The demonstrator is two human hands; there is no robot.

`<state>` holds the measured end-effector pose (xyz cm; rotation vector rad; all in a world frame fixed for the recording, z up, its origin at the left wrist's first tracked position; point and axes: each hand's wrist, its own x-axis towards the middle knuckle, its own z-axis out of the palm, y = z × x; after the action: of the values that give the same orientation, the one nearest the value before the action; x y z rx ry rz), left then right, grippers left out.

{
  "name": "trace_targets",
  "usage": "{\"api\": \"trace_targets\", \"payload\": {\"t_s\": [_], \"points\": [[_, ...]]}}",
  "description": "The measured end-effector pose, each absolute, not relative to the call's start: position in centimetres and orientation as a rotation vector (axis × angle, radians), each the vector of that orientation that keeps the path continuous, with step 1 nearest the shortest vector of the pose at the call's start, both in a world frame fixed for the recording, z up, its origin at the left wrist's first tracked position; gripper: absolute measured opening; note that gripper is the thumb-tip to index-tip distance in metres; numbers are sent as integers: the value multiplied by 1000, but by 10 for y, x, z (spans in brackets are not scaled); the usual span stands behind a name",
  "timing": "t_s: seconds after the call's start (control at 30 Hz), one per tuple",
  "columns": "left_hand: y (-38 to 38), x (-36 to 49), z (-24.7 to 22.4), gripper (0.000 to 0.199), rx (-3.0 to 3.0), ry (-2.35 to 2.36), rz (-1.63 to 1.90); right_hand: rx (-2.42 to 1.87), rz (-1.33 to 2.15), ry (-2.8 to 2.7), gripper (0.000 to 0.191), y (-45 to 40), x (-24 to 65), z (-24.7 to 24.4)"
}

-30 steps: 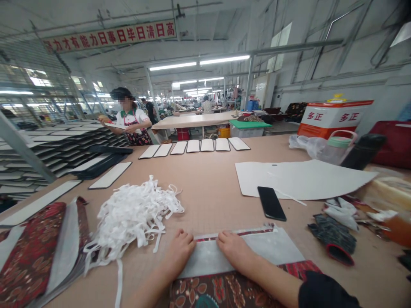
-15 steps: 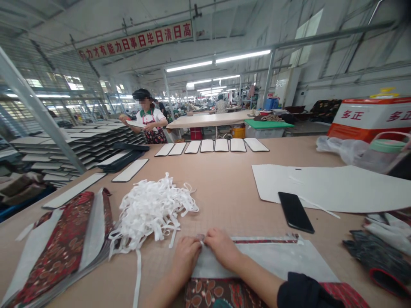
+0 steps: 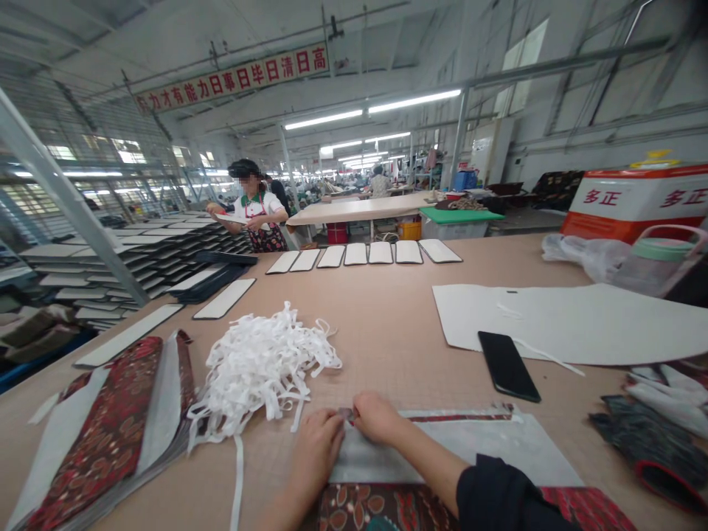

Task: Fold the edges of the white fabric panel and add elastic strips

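Observation:
A grey-backed fabric piece (image 3: 487, 446) with a red patterned edge lies flat at the near edge of the tan table (image 3: 387, 324). My left hand (image 3: 315, 451) and my right hand (image 3: 377, 418) meet at its upper left corner, fingers pinched on that corner. A loose heap of white elastic strips (image 3: 259, 361) sits just left of my hands, with one strip trailing toward me. A stack of red patterned fabric pieces (image 3: 105, 428) lies further left.
A black phone (image 3: 507, 365) rests on a large white sheet (image 3: 580, 324) to the right. Dark gloves (image 3: 653, 442) lie at far right. White panels (image 3: 365, 254) line the table's far side. A person (image 3: 253, 214) works at racks behind.
My right hand slid left along the fabric's top edge to meet my left hand at the corner. The view has shifted left.

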<state>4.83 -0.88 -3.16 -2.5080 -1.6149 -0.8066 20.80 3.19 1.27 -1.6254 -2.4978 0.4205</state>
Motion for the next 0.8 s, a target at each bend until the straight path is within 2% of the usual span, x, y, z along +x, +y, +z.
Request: {"api": "trace_targets", "payload": {"t_s": [0.23,0.47,0.6,0.7,0.8], "points": [[-10,53,-17,13,-2460,-1914,-1115,-1114,988,-2319,7,31,231,1],[-10,60,-16,13,-2560,-2037,-1304,-874,1560,-1748,30,41,220,-5],[-9,60,-23,15,-2686,-2141,-1393,-873,1528,-1691,36,46,217,-9],[-5,58,-30,21,-2551,-2219,-1309,-918,1446,-1830,36,48,217,-15],[-1,58,-34,31,-2412,-2218,-1191,-952,1219,-2000,35,48,216,-14]]}}
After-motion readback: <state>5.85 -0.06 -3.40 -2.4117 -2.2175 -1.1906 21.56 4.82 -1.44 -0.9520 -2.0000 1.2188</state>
